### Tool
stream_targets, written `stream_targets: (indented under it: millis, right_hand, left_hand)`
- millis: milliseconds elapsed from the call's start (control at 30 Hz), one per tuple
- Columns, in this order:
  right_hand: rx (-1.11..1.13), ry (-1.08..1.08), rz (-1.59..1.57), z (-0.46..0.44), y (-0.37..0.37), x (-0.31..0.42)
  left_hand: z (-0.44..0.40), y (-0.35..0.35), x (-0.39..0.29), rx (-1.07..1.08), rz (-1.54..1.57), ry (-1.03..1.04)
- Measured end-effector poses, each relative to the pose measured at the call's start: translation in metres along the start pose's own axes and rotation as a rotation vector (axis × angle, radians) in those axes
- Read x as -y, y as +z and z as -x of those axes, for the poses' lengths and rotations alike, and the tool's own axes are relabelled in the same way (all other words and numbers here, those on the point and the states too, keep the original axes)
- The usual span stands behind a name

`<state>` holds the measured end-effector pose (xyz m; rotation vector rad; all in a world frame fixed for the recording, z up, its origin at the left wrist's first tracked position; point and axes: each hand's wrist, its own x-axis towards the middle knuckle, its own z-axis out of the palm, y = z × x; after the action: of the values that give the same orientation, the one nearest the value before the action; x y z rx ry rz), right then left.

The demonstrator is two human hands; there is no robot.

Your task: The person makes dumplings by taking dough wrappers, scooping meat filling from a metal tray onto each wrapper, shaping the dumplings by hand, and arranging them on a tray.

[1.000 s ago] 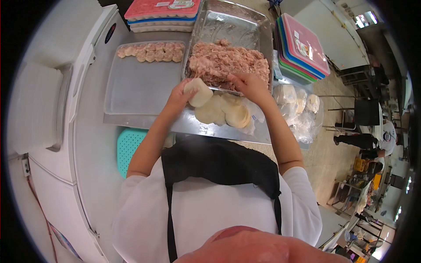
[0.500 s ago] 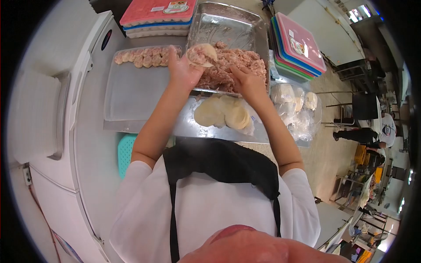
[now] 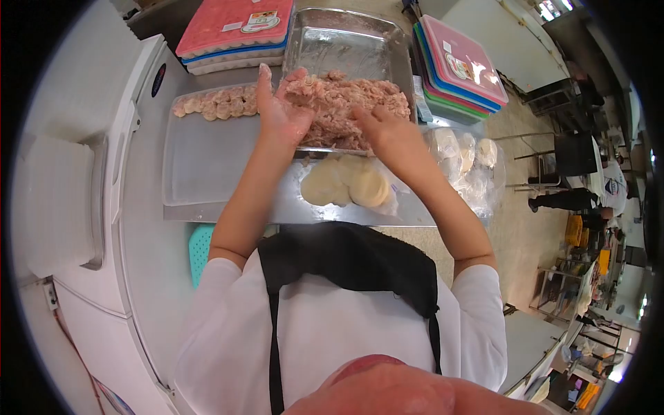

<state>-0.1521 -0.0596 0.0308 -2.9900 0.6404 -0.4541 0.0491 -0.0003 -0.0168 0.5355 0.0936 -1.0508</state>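
Note:
My left hand (image 3: 282, 114) is palm up at the left edge of the metal tray (image 3: 294, 45), thumb raised apart from the curled fingers. A round dumpling wrapper with meat (image 3: 300, 84) seems to rest against those fingers, though its edge blends with the mince behind. My right hand (image 3: 387, 131) is over the tray's near right part, fingers curled together at the minced meat (image 3: 349, 104); what they grip is hidden. A stack of pale round wrappers (image 3: 342, 181) lies on the steel table below. Filled dumplings (image 3: 218, 102) line the far edge of a plastic tray (image 3: 207, 162).
Lidded boxes (image 3: 235, 31) are stacked behind on the left, and more coloured boxes (image 3: 463, 66) on the right. Bagged wrappers (image 3: 467, 166) sit at the table's right end. A white refrigerator (image 3: 131, 228) stands at left. Another person (image 3: 612, 190) is far right.
My left hand has turned, and the wrapper shows much less than before. My right hand has moved slightly closer to me. The view has shifted a little.

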Motion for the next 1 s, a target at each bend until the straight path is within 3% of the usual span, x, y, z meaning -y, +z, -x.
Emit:
stream_targets:
  millis: [67, 167, 200, 267, 367, 400, 567, 700, 767, 800, 867, 933, 1000]
  right_hand:
    - [0.02, 0.018, -0.054, -0.001, -0.002, -0.007]
    - [-0.12, 0.082, -0.389, 0.001, -0.003, -0.026]
    - [-0.195, 0.116, -0.541, 0.003, -0.004, -0.032]
    - [-0.038, 0.243, -0.654, 0.009, -0.014, -0.033]
    - [0.176, 0.307, -0.707, 0.017, -0.036, -0.03]
    - [0.241, 0.305, -0.705, 0.018, -0.042, -0.028]
    - [0.107, 0.088, -0.623, 0.023, -0.02, -0.018]
    - [0.188, 0.08, -0.563, 0.02, 0.009, -0.051]
    - [0.095, 0.161, -0.284, 0.024, -0.009, -0.032]
    - [0.048, 0.197, -0.142, 0.023, -0.015, -0.025]
    - [-0.02, 0.128, -0.2, 0.024, 0.01, -0.026]
    - [-0.138, 0.066, -0.279, 0.037, 0.059, -0.052]
    - [0.073, 0.2, -0.112, 0.05, 0.057, -0.083]
  left_hand:
    - [-0.014, -0.008, 0.004, -0.043, 0.07, 0.045]
    - [-0.025, -0.038, -0.012, 0.45, 0.158, -0.154]
    - [-0.015, -0.029, -0.014, 0.49, -0.023, -0.102]
    - [0.014, -0.006, -0.017, 0.559, -0.383, -0.002]
    - [0.012, -0.013, -0.022, 0.659, -0.937, 0.389]
    - [0.016, -0.008, -0.026, 0.688, -1.086, 0.385]
    - [-0.007, -0.016, -0.036, 0.746, -1.706, 0.364]
    - [0.005, -0.008, -0.03, 0.684, -1.749, 0.453]
    - [-0.016, -0.023, -0.017, 0.587, -1.776, 0.431]
    - [-0.018, -0.023, -0.015, 0.55, -1.749, 0.337]
    - [-0.021, -0.024, -0.011, 0.477, -1.684, 0.144]
    - [-0.027, -0.026, -0.009, 0.584, -1.79, 0.224]
    - [-0.027, -0.025, -0.01, 0.639, -1.779, 0.368]
